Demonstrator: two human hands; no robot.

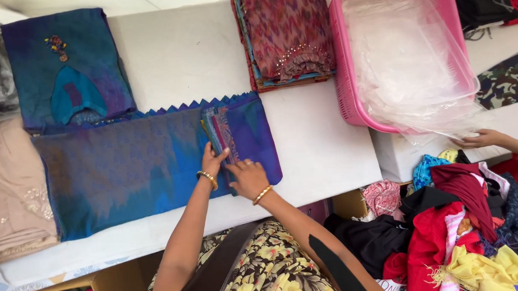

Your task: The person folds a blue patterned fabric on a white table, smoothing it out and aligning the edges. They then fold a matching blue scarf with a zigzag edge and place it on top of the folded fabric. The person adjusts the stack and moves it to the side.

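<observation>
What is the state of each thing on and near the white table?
Blue fabric: spread flat on the white table.
Folded strip: lying on the blue fabric, under both hands.
Left hand: pressing the strip.
Right hand: flat on the strip.
Pink basket: upright, holding clear plastic bags.
Patterned fabrics: folded, stacked.
Clothes pile: loose, unfolded.

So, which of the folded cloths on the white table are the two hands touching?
The left hand and right hand touch the large blue-purple cloth with the zigzag edge, at its narrow folded strip. The teal blouse piece and maroon stack lie apart.
</observation>
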